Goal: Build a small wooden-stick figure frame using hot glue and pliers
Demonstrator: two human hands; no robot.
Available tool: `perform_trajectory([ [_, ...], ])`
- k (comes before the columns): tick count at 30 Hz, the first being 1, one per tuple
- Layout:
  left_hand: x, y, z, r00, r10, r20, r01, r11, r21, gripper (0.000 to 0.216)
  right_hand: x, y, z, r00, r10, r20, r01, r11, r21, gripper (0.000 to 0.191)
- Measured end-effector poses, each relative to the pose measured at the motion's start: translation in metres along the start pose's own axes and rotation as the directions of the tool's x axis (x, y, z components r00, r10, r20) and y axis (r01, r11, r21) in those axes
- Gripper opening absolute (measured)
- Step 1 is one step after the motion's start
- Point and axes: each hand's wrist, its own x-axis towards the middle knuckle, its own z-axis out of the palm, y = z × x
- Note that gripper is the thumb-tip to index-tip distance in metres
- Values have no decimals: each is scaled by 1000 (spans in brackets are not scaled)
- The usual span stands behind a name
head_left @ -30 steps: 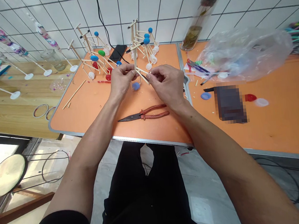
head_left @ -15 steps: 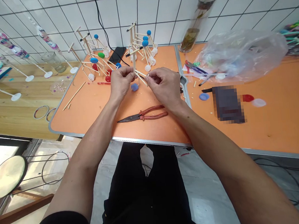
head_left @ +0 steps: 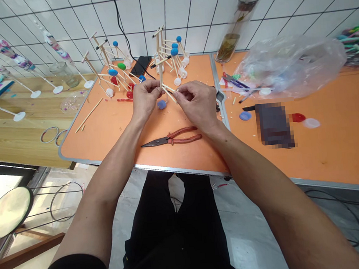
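Note:
Between my hands is a small frame of thin wooden sticks (head_left: 170,94), with an upright stick and a crosspiece on top. My left hand (head_left: 146,99) is closed, thumb and fingers pinching the frame near its upright. With a pinch too, my right hand (head_left: 197,103) holds the end of a stick on the frame's right side. A blue cap (head_left: 162,105) shows just below the frame. Nearer to me on the orange table (head_left: 110,132) lie long-nose pliers (head_left: 170,139) with red handles. Behind my hands stand several stick models (head_left: 174,51) with blue balls and white wheels.
More stick models (head_left: 111,71) and a black phone (head_left: 141,66) are at the back left. A loose stick (head_left: 89,115) lies left. On the right are a glass bottle (head_left: 231,42), a plastic bag (head_left: 289,66), a blurred dark object (head_left: 274,124) and bottle caps (head_left: 311,123).

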Motion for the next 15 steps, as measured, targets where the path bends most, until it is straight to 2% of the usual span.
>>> perform_trajectory([
  [15, 0, 0, 0, 1000, 10, -5, -10, 1000, -2, 12, 0, -3, -1, 999, 27, 29, -27, 1000, -2, 9],
])
